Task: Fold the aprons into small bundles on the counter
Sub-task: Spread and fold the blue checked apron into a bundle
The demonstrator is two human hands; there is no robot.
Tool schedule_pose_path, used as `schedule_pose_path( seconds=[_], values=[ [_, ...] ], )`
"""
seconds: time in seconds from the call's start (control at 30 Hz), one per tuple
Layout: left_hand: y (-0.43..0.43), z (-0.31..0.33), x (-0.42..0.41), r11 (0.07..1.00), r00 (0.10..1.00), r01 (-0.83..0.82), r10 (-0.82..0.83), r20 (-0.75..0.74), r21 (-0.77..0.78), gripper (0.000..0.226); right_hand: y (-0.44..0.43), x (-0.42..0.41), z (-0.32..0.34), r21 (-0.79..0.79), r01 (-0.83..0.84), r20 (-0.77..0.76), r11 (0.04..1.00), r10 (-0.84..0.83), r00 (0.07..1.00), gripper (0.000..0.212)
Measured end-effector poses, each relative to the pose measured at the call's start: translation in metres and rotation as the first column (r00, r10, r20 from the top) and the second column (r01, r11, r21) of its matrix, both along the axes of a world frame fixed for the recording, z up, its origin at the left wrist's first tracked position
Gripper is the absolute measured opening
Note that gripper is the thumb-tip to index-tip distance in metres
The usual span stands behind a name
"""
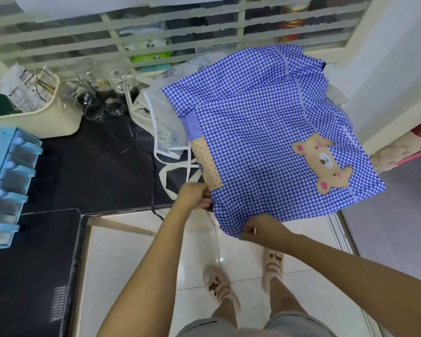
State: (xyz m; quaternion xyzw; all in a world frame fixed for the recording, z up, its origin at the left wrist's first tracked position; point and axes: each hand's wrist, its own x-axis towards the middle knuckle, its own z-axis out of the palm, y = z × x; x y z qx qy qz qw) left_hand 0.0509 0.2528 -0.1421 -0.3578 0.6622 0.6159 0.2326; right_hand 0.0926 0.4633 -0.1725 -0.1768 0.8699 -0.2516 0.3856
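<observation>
A blue-and-white checked apron with a tan bear patch lies spread over the right end of the black counter, its near edge hanging past the counter's front. My left hand pinches the apron's near left corner beside a tan dotted strip. My right hand grips the apron's near hem, lower and to the right. A grey-white apron with white trim and loose ties lies crumpled on the counter, partly under the checked apron's left side.
A cream tub with packets and several glass jars stand at the counter's back left. A light blue compartment rack sits at the left edge. A white wall corner rises on the right. White floor tiles lie below.
</observation>
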Motion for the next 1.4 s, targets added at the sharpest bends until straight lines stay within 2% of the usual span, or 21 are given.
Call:
schedule_pose_path(
  seconds=[0.03,0.07,0.1,0.13,0.2,0.27,0.33,0.47,0.53,0.6,0.7,0.83,0.9,1.0,1.1,1.17,1.3,1.4],
  values=[
    [-0.004,0.004,-0.01,0.999,0.999,-0.014,0.012,-0.031,-0.049,0.029,-0.004,-0.001,0.0,-0.019,0.268,0.213,0.963,-0.258,0.942,0.025],
    [-0.007,0.008,-0.021,0.994,0.998,-0.021,0.014,-0.068,-0.105,0.028,-0.009,-0.001,0.0,0.031,0.458,0.437,0.889,-0.424,0.793,0.029],
    [-0.01,0.012,-0.03,0.983,0.994,-0.021,0.0,-0.112,-0.183,0.023,-0.014,0.001,0.001,0.108,0.556,0.617,0.824,-0.494,0.613,0.033],
    [-0.012,0.017,-0.038,0.962,0.987,-0.021,-0.023,-0.157,-0.273,0.017,-0.018,0.005,-0.002,0.17,0.621,0.733,0.765,-0.519,0.439,0.039],
    [-0.015,0.025,-0.055,0.917,0.966,-0.033,-0.073,-0.248,-0.398,0.035,-0.027,0.012,-0.013,0.256,0.771,0.838,0.584,-0.532,0.125,0.045],
    [-0.02,0.027,-0.073,0.9,0.945,-0.052,-0.096,-0.314,-0.433,0.063,-0.038,0.018,-0.025,0.3,0.899,0.872,0.318,-0.473,-0.124,0.039],
    [-0.025,0.026,-0.091,0.888,0.932,-0.057,-0.117,-0.344,-0.457,0.078,-0.049,0.023,-0.034,0.272,0.956,0.9,0.112,-0.382,-0.211,0.025],
    [-0.039,0.027,-0.119,0.856,0.875,-0.06,-0.203,-0.44,-0.514,0.089,-0.063,0.031,-0.043,0.215,0.966,0.917,-0.142,-0.31,-0.25,0.026],
    [-0.047,0.03,-0.134,0.822,0.831,-0.033,-0.294,-0.473,-0.568,0.089,-0.065,0.034,-0.047,0.179,0.96,0.932,-0.214,-0.276,-0.235,0.032],
    [-0.054,0.033,-0.146,0.767,0.808,-0.003,-0.376,-0.453,-0.642,0.085,-0.066,0.036,-0.05,0.142,0.959,0.94,-0.244,-0.269,-0.208,0.034],
    [-0.062,0.036,-0.162,0.729,0.821,0.022,-0.404,-0.403,-0.684,0.076,-0.067,0.036,-0.053,0.102,0.97,0.95,-0.219,-0.27,-0.16,0.023],
    [-0.068,0.036,-0.179,0.74,0.849,-0.029,-0.337,-0.407,-0.672,0.069,-0.064,0.038,-0.054,0.081,0.983,0.931,-0.166,-0.341,-0.134,0.018],
    [-0.072,0.038,-0.187,0.686,0.853,-0.048,-0.35,-0.387,-0.726,0.047,-0.061,0.037,-0.054,0.088,0.982,0.918,-0.166,-0.368,-0.144,0.018],
    [-0.084,0.039,-0.193,0.552,0.848,0.009,-0.446,-0.287,-0.834,0.014,-0.058,0.039,-0.054,0.093,0.981,0.916,-0.173,-0.371,-0.152,0.018],
    [-0.097,0.041,-0.201,0.476,0.85,0.02,-0.472,-0.236,-0.879,0.019,-0.055,0.039,-0.054,0.093,0.985,0.905,-0.142,-0.399,-0.143,0.025],
    [-0.101,0.05,-0.208,0.469,0.858,-0.031,-0.441,-0.264,-0.883,0.03,-0.051,0.04,-0.054,0.085,0.99,0.899,-0.109,-0.42,-0.123,0.024],
    [-0.106,0.087,-0.229,0.487,0.842,-0.112,-0.417,-0.343,-0.866,0.02,-0.036,0.044,-0.053,0.061,0.998,0.875,-0.028,-0.479,-0.067,0.018],
    [-0.118,0.099,-0.251,0.561,0.854,-0.13,-0.356,-0.38,-0.817,0.023,-0.025,0.046,-0.054,0.069,0.997,0.882,-0.033,-0.464,-0.077,0.018]
  ],
)
